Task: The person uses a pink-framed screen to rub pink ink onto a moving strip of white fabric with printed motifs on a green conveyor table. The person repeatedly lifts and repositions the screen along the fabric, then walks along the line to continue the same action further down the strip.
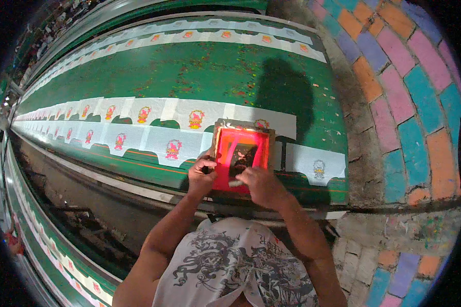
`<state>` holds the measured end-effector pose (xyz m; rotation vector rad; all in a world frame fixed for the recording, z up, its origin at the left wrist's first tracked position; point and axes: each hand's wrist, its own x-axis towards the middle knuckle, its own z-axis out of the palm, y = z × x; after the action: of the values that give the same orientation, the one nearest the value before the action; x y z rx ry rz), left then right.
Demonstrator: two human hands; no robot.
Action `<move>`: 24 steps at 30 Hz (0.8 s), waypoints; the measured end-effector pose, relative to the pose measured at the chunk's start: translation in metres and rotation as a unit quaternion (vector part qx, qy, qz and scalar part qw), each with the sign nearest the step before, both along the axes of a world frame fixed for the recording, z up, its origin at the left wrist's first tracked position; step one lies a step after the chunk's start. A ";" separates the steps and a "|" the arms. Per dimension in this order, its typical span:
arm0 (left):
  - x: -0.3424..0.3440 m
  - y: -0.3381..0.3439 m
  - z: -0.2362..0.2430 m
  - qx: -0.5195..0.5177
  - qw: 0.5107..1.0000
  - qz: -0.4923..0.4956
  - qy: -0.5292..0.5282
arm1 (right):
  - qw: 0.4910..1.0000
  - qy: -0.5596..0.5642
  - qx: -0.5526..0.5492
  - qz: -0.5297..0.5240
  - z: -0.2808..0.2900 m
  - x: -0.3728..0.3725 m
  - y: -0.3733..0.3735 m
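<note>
A small wooden screen-printing frame [271, 146], smeared inside with bright pink and red ink, lies over the white cloth pieces at the table's near side. My left hand [202, 175] grips the frame's left edge, fingers curled round it. Over the near part of the frame, my right hand [264, 187] is closed on a squeegee [235, 183], of which only a pale end shows past the fingers. A dark patch with a design shows in the mesh between pink ink streaks. Printed cloth pieces [156, 137] run leftward from the frame, with pink and yellow emblems.
The long green table [189, 77] bears another printed row [210, 37] along its far side. Right of the frame lies a cloth piece with a grey emblem [319, 169]. A colourfully painted brick floor [389, 92] borders the table's right end. Another printing table [61, 256] stands lower left.
</note>
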<state>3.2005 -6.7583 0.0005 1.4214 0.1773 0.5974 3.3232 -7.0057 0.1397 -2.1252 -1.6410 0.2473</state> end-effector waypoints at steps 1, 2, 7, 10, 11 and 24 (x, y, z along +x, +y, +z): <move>-0.001 0.000 0.001 0.029 1.000 0.007 -0.011 | 1.000 0.015 -0.021 -0.014 0.000 0.013 0.006; -0.001 0.000 0.003 -0.005 1.000 0.000 0.002 | 1.000 0.020 -0.003 -0.020 -0.001 0.027 0.017; -0.002 -0.003 0.008 -0.009 1.000 0.007 0.014 | 0.993 -0.052 0.058 -0.088 -0.007 0.068 0.042; 0.000 -0.005 0.009 -0.019 1.000 0.012 -0.004 | 0.985 -0.090 0.081 -0.123 -0.017 0.075 0.055; 0.000 -0.006 0.009 -0.027 0.999 0.013 -0.012 | 0.988 -0.066 0.067 -0.124 -0.021 0.070 0.053; -0.004 -0.006 0.011 0.079 0.991 0.070 0.087 | 0.997 -0.037 0.031 -0.066 -0.003 -0.029 0.004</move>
<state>3.1964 -6.7647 0.0113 1.6244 0.3764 0.6124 3.2946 -7.0015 0.1364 -2.2085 -1.5198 0.0756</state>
